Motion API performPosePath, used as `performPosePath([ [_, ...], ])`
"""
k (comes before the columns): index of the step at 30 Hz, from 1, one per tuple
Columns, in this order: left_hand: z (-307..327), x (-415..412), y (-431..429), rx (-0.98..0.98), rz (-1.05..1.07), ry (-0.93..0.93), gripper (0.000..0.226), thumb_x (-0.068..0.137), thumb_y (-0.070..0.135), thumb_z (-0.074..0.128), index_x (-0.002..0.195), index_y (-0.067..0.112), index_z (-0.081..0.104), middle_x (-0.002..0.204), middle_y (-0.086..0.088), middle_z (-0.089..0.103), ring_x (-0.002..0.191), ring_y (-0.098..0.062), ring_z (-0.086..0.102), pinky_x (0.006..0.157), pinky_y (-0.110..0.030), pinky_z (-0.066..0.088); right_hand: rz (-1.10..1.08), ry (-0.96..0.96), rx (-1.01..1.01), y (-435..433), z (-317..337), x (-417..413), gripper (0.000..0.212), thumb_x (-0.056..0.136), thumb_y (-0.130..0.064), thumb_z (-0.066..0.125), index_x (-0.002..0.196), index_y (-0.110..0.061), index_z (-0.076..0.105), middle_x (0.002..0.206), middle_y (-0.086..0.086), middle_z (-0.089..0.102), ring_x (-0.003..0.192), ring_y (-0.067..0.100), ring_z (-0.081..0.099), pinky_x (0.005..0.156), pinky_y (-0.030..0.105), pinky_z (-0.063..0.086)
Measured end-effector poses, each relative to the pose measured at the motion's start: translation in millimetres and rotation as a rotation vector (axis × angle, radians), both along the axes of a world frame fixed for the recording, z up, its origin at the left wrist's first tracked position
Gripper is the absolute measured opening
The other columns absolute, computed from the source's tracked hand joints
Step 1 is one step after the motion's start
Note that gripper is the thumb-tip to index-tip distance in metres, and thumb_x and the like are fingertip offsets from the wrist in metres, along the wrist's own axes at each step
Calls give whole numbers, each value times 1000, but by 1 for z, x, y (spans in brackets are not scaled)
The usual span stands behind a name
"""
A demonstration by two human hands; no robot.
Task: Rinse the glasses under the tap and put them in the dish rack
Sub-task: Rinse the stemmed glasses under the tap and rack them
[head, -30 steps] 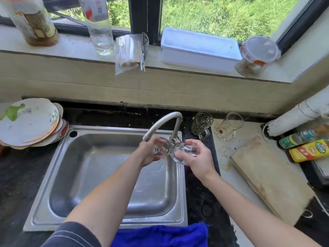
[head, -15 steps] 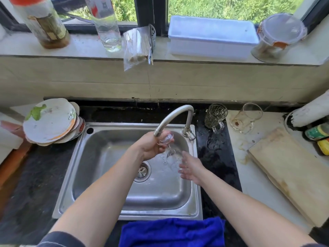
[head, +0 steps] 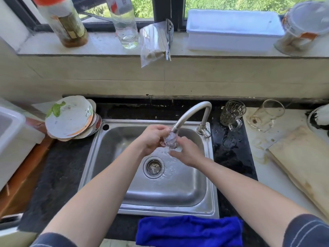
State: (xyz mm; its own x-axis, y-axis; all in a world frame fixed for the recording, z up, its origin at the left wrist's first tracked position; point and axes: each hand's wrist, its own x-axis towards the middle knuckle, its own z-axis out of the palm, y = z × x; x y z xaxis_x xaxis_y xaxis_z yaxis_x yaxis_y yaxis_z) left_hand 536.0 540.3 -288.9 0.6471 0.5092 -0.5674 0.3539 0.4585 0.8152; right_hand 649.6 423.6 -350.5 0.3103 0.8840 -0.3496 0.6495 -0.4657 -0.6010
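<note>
A small clear glass [head: 170,141] sits right under the spout of the curved steel tap [head: 191,114], with water running over it into the steel sink [head: 124,196]. My left hand [head: 153,138] grips the glass from the left. My right hand [head: 187,152] touches it from below and to the right, fingers curled against it. On the counter right of the tap stand two more glasses: a patterned mug with a handle [head: 231,114] and a plain tilted glass [head: 265,115] with brown residue.
A stack of dirty plates [head: 69,120] leans at the sink's left. A white tub [head: 12,138] is at the far left. A wooden cutting board [head: 302,164] lies at right. A blue cloth [head: 188,232] hangs over the front edge. Bottles and containers line the windowsill.
My right hand let go of the glass, hung open over the sink, then came back up to it. The left hand kept the glass under the tap. The view shifted right.
</note>
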Motion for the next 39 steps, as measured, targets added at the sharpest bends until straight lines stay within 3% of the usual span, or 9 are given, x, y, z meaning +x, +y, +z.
performPosePath([
  [3,-5,-5,6,98,112,104,15,92,3,56,99,-3,68,77,-10,66,58,-14,55,47,-23,40,-1,-68,-20,1,1,-2,25,81,-48,60,95,-28,54,90,-5,48,84,20,52,69,33,38],
  [8,-6,-12,17,276,128,204,13,90,7,59,98,7,68,79,-5,61,61,-12,51,56,-24,42,-5,-126,-73,13,13,-8,27,81,-46,57,99,-25,63,97,-3,62,87,22,57,69,34,40],
  [11,-9,-25,25,374,150,258,12,86,11,60,95,14,66,82,-2,61,73,-17,54,68,-28,44,-227,235,-108,28,21,-8,21,83,-36,58,79,-17,68,81,5,69,73,27,67,61,35,51],
  [13,-10,-37,27,446,142,321,15,87,15,58,99,15,67,88,-2,64,82,-19,58,76,-29,47,-384,465,-121,39,24,-6,22,88,-24,58,72,-10,64,71,10,65,60,27,62,49,30,42],
  [17,-12,-59,25,569,98,475,20,89,18,53,100,13,69,98,-6,68,93,-24,59,80,-30,48,-462,539,18,54,26,-6,15,94,-14,56,89,-1,61,76,10,63,58,16,55,43,18,40],
  [20,-17,-71,20,627,50,550,22,91,16,50,99,10,70,100,-8,68,98,-27,59,84,-32,47,-564,602,128,57,23,-13,14,95,-15,59,90,-2,59,77,8,63,59,11,55,46,14,43],
  [28,-36,-67,-10,671,-248,623,18,86,16,50,87,13,67,90,-10,67,86,-30,60,71,-29,45,-732,536,139,1,7,-23,12,95,-25,61,86,-20,67,93,-3,65,90,15,58,81,30,43],
  [33,-30,-35,-44,807,-431,583,21,87,16,46,89,15,66,93,-11,70,90,-32,62,75,-35,51,-855,480,248,-54,17,-10,26,96,-33,58,92,-12,72,98,1,68,95,14,59,89,31,45],
  [39,-3,17,-108,1006,-615,486,21,87,15,42,83,8,60,83,-11,66,81,-31,60,68,-38,50,-1108,399,398,-151,45,25,17,91,-32,66,93,-17,73,76,-10,65,71,6,55,71,24,41],
])
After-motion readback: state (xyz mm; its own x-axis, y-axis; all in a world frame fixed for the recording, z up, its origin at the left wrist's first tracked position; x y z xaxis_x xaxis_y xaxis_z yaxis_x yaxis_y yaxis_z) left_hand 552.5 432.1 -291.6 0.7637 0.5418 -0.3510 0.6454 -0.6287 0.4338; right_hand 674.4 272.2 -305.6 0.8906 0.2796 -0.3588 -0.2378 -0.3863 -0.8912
